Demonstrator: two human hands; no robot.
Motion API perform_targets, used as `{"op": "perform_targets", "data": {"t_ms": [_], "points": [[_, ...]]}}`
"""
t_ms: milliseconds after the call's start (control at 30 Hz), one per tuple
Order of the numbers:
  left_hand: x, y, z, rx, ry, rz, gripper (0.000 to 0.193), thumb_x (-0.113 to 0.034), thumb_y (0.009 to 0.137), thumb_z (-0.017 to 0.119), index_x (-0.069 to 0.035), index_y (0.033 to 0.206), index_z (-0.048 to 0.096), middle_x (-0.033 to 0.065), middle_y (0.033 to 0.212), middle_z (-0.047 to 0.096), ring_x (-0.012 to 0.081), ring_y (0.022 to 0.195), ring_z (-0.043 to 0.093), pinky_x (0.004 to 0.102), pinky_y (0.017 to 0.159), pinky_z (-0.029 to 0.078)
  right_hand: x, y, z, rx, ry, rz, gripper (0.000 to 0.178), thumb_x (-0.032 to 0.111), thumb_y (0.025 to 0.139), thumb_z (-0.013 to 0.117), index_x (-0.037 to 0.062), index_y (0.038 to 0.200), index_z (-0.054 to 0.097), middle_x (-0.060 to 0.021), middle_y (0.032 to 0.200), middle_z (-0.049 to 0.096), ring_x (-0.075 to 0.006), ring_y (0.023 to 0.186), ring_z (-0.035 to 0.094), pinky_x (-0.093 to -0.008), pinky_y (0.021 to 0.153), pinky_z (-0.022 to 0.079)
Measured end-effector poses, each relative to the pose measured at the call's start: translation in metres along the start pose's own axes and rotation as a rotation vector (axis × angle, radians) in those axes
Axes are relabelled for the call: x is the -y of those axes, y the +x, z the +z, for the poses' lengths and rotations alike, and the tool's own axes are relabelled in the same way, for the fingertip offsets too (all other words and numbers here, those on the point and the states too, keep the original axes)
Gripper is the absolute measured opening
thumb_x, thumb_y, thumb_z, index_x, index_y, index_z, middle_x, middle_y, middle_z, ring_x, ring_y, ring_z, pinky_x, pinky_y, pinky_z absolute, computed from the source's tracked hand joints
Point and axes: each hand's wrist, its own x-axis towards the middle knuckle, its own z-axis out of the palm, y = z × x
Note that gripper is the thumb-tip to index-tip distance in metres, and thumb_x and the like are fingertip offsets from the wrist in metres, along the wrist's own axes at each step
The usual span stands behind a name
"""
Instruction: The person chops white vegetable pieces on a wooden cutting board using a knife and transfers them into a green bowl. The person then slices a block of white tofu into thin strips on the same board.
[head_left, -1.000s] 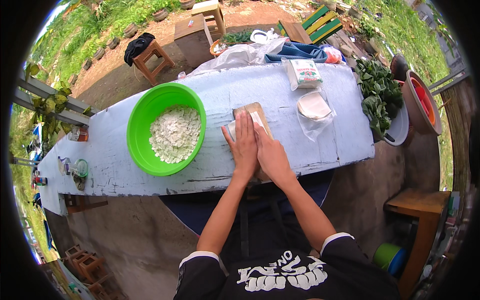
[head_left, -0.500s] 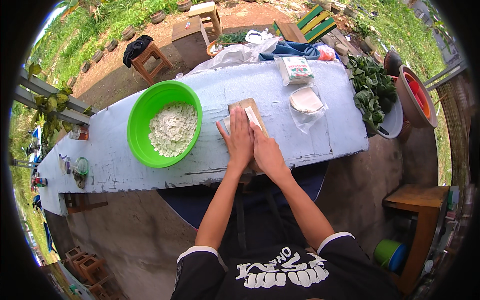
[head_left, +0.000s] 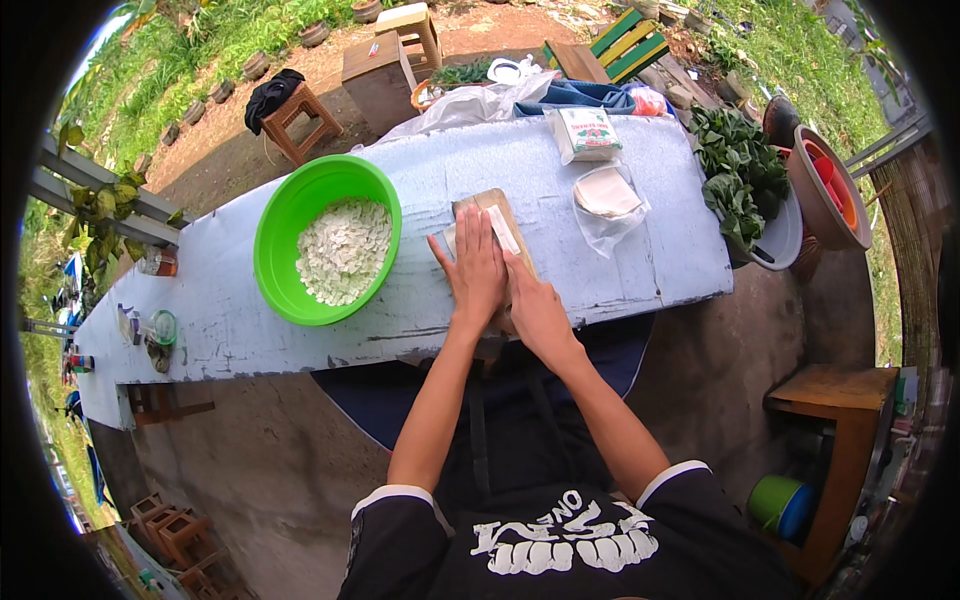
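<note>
Your left hand point(head_left: 480, 275) is spread flat, palm down on the wooden board point(head_left: 519, 226), thumb out to the left, gripping nothing you can see; it lies over a pale sheet point(head_left: 449, 240), whose edge peeks out left of the fingers. Your right hand point(head_left: 540, 315) is half curled, index finger reaching forward along the left hand's right side. Can't tell if you have anything in it: palm side hidden.

Pale strip point(head_left: 504, 230) lies on the board just right of your left fingers. From your right hand it's ahead and slightly left. Left fingers run alongside it; right index tip sits just beside its near end, contact unclear. So your left is nearer its length, your right its near end.

Strip's long axis slants: far end points away and leftward, near end back toward you and rightward, roughly in line with the board's long side. Left fingers point away, tipped a bit left.

Green basin point(head_left: 283, 215) with pale cut pieces point(head_left: 345, 250) is off to your left; bagged pale squares point(head_left: 606, 192) to your right.
</note>
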Motion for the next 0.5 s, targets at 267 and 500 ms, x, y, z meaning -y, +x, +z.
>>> {"op": "perform_targets", "data": {"t_ms": [267,500], "points": [[0.0,0.0,-0.001,-0.005,-0.006,0.001,0.059,-0.025,0.105,0.047,-0.007,0.16,0.042,0.0088,0.172,0.032,0.0244,0.161,0.024,0.073,0.124,-0.003,0.002,-0.015,-0.003,0.003,-0.019,0.042,0.042,0.018,0.111,0.043,0.0121,0.153,0.045,-0.0404,0.094,0.066,-0.0609,0.091,0.063,-0.068,0.084,0.048],[0.0,-0.001,0.0,-0.028,-0.006,0.005,0.058,-0.025,0.105,0.047,-0.007,0.16,0.043,0.0089,0.171,0.034,0.0244,0.161,0.025,0.073,0.124,-0.004,0.001,-0.028,-0.006,0.023,0.039,0.085,0.042,0.019,0.111,0.043,0.015,0.153,0.045,-0.0411,0.088,0.064,-0.0612,0.089,0.062,-0.0695,0.079,0.046]]}}
